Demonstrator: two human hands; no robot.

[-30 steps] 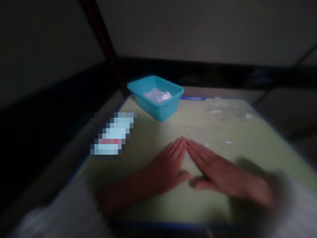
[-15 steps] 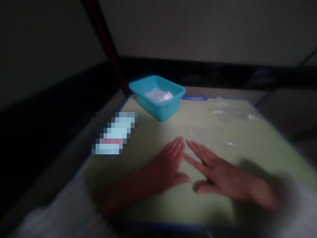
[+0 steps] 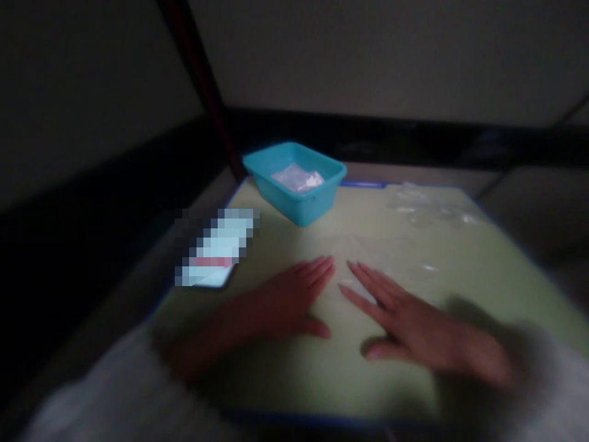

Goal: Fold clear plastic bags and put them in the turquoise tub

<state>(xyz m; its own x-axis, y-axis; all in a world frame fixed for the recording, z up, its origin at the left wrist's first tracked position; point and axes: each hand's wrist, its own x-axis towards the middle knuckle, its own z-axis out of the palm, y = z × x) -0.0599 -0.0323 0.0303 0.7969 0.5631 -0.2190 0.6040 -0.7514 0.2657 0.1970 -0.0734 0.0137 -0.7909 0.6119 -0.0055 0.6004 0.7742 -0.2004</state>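
A thin clear plastic bag lies flat on the pale yellow-green table, its outline hard to make out. My right hand rests palm down over its near part, fingers stretched and spread. To the left, my left hand is laid out flat with fingers together and thumb apart, holding nothing. Its fingertips are close to the bag's left edge; I cannot tell if they touch it. A small gap separates the two hands.
At the back left of the table stands a turquoise plastic basin with clear plastic packets inside. Crumpled clear plastic lies at the back right. A lit phone-like screen, partly pixelated, sits at the left edge. Walls rise behind.
My left hand has slid a little to the left, away from my right hand, widening the gap between them. My right hand has stayed in nearly the same spot.
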